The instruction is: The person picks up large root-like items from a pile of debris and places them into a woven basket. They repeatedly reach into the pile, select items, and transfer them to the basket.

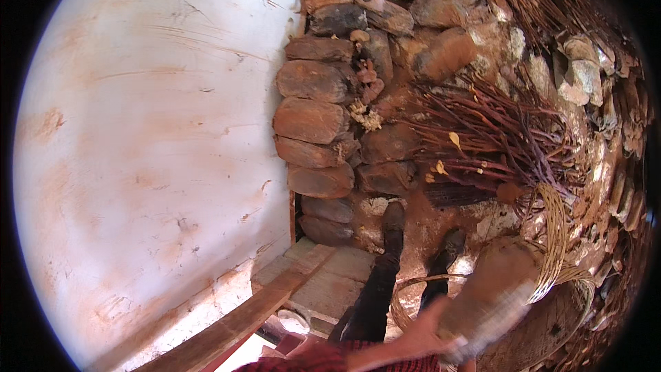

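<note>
A large brown oblong block (493,289), coated in dirt and blurred at its lower end, lies slanted at lower right. My left hand (426,333) reaches across from a red checked sleeve and grips that lower end, thumb up. Only a little skin of my right hand or wrist (467,366) shows below the block; its fingers are hidden. The block's upper end passes beside the woven handle (553,237) of a wicker basket (586,294). Whether the block touches the basket cannot be told.
Similar brown blocks (312,120) are stacked along a stained white wall (155,129). Beyond the basket lies a heap of purplish-brown stalks (496,134), some yellow-tipped. A wooden plank (258,310) slants over grey blocks (330,284) at lower left. My shoes (394,215) stand on the earthen floor.
</note>
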The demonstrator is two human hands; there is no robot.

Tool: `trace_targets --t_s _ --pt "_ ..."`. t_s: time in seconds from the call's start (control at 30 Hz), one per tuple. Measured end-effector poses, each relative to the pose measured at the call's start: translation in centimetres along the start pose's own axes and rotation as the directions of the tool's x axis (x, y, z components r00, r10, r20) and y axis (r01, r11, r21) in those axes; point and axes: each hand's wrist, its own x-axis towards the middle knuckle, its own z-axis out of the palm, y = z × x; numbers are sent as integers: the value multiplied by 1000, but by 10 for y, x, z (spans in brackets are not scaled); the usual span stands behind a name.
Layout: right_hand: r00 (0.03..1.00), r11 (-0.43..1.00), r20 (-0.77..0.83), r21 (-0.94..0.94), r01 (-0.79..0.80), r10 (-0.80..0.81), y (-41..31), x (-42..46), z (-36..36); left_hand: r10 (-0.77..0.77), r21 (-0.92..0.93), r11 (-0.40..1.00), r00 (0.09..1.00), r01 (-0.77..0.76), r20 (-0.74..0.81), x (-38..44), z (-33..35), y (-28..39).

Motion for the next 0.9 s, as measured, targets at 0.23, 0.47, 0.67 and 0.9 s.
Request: trace_targets --t_s 0.23,0.47,0.67,0.9 --pt "995 963 -49 -260 69 -84 17 1 -8 193 276 908 898 -317 395 25 63 30" --pt "998 998 -68 59 -3 7 12 -1 -4 515 992 15 850 124 -114 166 -251 27" --pt "993 985 -27 132 -109 113 -43 4 3 299 782 -525 933 334 -198 167 -440 82" --pt "998 997 -47 -60 -43 40 -67 1 5 146 819 -518 969 245 -198 179 -424 114"
